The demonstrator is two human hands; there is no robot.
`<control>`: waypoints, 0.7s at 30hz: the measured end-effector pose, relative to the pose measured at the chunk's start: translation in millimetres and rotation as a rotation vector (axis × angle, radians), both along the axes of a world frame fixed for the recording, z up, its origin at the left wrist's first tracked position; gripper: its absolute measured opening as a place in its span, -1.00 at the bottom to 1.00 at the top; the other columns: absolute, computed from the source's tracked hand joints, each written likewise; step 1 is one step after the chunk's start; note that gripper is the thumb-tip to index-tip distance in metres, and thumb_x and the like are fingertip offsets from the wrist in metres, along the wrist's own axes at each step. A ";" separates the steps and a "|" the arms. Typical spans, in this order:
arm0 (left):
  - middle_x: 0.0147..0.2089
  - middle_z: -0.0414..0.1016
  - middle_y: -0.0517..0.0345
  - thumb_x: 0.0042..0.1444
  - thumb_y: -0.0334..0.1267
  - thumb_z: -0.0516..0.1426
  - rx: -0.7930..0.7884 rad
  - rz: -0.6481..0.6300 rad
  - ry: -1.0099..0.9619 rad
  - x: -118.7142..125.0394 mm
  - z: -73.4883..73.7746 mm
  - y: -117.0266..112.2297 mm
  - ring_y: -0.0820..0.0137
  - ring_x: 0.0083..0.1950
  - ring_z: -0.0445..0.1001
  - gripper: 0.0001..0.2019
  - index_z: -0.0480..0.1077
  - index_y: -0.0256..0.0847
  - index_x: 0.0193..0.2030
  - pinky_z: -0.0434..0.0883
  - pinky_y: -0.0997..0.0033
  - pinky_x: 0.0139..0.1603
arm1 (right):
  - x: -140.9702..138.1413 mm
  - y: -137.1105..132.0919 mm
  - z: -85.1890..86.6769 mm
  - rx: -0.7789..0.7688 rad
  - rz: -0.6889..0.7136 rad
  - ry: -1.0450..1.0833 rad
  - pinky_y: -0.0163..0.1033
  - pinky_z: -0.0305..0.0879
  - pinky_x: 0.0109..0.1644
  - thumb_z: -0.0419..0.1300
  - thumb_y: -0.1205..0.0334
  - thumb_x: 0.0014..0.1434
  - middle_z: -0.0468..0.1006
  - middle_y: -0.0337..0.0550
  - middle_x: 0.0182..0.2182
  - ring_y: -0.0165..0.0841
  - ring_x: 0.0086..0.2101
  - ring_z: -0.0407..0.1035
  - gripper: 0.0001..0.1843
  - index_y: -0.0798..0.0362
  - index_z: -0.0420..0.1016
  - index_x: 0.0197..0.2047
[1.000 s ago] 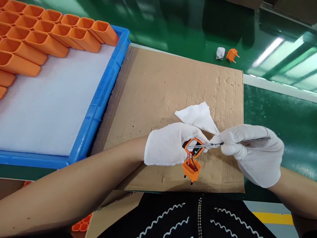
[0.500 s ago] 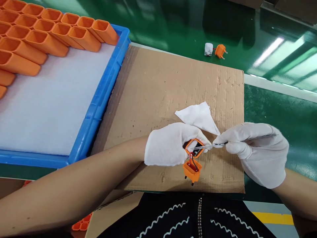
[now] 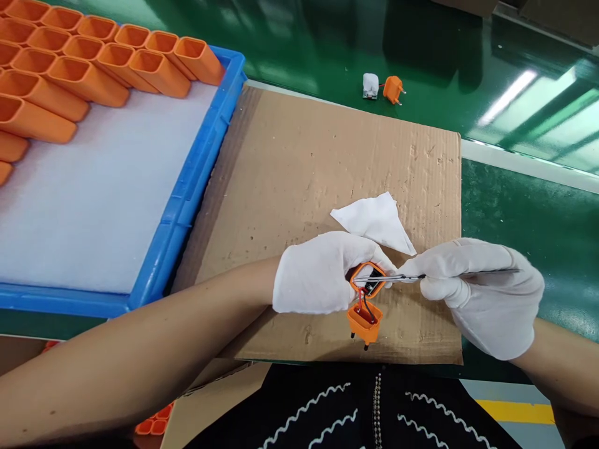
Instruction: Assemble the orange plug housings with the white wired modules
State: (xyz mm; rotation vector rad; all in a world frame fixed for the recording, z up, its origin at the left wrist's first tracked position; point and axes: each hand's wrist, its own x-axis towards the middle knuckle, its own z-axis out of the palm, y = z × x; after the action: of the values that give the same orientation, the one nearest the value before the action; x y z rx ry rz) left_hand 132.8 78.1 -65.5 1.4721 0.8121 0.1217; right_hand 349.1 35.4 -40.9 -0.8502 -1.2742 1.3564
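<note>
My left hand (image 3: 322, 271), in a white glove, is closed around an orange plastic housing (image 3: 380, 288) whose open end faces me. White material and a dark circuit board show inside it. A red and a black wire link it to an orange plug cap (image 3: 365, 323) with two pins, which hangs below. In my gloved right hand (image 3: 482, 290) I grip a pair of metal tweezers (image 3: 409, 278). Their tips reach into the mouth of the housing. A folded white cloth (image 3: 377, 221) lies just beyond my left hand.
A cardboard sheet (image 3: 299, 168) covers the work surface under my hands. At left stands a blue tray (image 3: 180, 206) with rows of orange housings (image 3: 93, 78). On the green surface (image 3: 318, 68) beyond lie another plug cap (image 3: 393, 90) and its white-wrapped board (image 3: 370, 86).
My right hand has shifted slightly left, and the tweezers lie flatter with their tips further into the housing's left side. The far plug cap and board have moved left along the green surface.
</note>
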 end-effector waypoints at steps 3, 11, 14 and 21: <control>-0.42 0.40 0.30 -0.29 -0.46 0.03 -0.006 -0.019 0.010 -0.1 0.2 0.6 0.48 -0.42 0.32 -0.61 0.45 -0.20 -0.25 0.25 0.52 -0.43 | 0.3 0.4 0.8 0.031 0.008 0.020 -0.24 0.69 -0.09 0.44 0.58 0.04 0.74 -0.25 -0.24 -0.30 -0.27 0.65 -0.61 -0.09 0.71 -0.15; -0.34 0.44 0.27 -0.25 -0.47 0.04 0.036 -0.045 -0.009 -0.7 1.4 3.3 0.46 -0.35 0.37 -0.55 0.48 -0.20 -0.15 0.30 0.52 -0.34 | -0.3 -5.7 -2.4 0.182 -0.002 -0.040 -0.22 0.71 -0.18 0.42 0.52 0.11 0.73 -0.27 -0.26 -0.28 -0.30 0.65 -0.56 -0.14 0.68 -0.01; -0.34 0.47 0.27 -0.27 -0.47 0.03 0.042 -0.080 0.028 -0.5 4.1 5.1 0.45 -0.34 0.40 -0.56 0.48 -0.19 -0.17 0.31 0.51 -0.32 | 3.1 -8.4 -0.8 0.226 0.027 -0.121 -0.23 0.70 -0.15 0.43 0.48 0.12 0.73 -0.24 -0.22 -0.29 -0.27 0.64 -0.53 -0.14 0.65 0.05; -0.34 0.51 0.28 -0.29 -0.48 0.01 0.073 -0.020 0.031 0.7 2.2 1.4 0.45 -0.33 0.43 -0.56 0.48 -0.19 -0.21 0.32 0.51 -0.31 | 5.4 -6.6 2.2 0.282 0.036 -0.205 -0.20 0.69 -0.16 0.40 0.50 0.14 0.72 -0.29 -0.21 -0.30 -0.28 0.64 -0.46 -0.22 0.61 0.10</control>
State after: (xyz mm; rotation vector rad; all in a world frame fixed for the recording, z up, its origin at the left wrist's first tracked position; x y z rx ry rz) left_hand 133.5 79.5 -63.4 1.5539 0.8247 0.1150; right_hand 354.6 28.9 -38.7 -0.7850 -1.6039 1.1031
